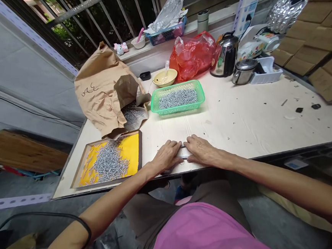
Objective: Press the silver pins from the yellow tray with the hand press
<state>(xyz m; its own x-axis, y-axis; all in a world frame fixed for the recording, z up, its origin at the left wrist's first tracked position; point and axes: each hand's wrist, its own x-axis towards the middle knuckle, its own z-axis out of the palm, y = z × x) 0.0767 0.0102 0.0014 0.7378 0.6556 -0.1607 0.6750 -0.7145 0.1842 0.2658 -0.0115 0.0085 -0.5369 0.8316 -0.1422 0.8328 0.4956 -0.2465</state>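
Near the table's front edge, a small flat piece with a pale face and dark edges [183, 152] lies between my hands. My left hand [166, 155] is closed over its left end, and my right hand [200, 150] grips the right end, fingers at the far edge and thumb at the near one. Both ends are hidden under the hands. To the left is a shallow tray [141, 151] with a yellow bottom, bearing a heap of small silvery metal pins or screws [109, 162]. Beyond the hands, a green plastic basket [177, 110] contains similar metal pieces.
An open brown paper bag [99, 90] spills metal pieces behind the tray. Farther back stand a yellow bowl [165, 77], a red plastic bag [191, 57], a kettle [226, 54], a steel pot [244, 72] and a white tray [266, 77]. Cardboard boxes [311, 36] are at right.
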